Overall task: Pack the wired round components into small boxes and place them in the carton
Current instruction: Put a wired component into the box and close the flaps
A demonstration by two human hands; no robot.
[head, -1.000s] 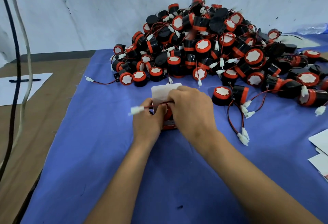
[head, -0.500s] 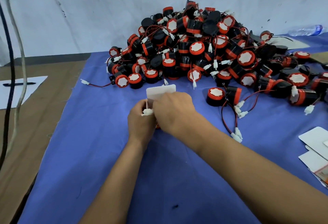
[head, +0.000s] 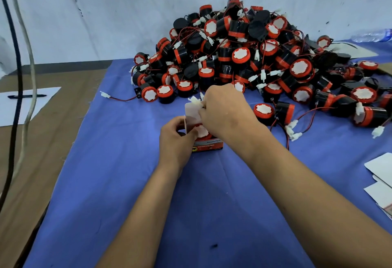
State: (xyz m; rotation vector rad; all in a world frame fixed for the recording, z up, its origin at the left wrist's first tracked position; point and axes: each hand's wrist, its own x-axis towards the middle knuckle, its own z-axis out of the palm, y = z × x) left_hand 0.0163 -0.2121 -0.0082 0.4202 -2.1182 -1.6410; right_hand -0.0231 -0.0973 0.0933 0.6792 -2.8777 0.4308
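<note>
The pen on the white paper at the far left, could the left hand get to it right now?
Probably not at once: the left hand grips the small box, and the pen lies well off to the left.

Black pen (head: 27, 96) on white paper sheet (head: 12, 108); hanging cables (head: 18, 59) left.

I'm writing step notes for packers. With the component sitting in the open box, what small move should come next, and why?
Probably tuck the white connector down into the small box. The right hand pinches it above the open flap, the round component already sits inside, and the left hand holds the box, so the flap cannot close yet.
</note>
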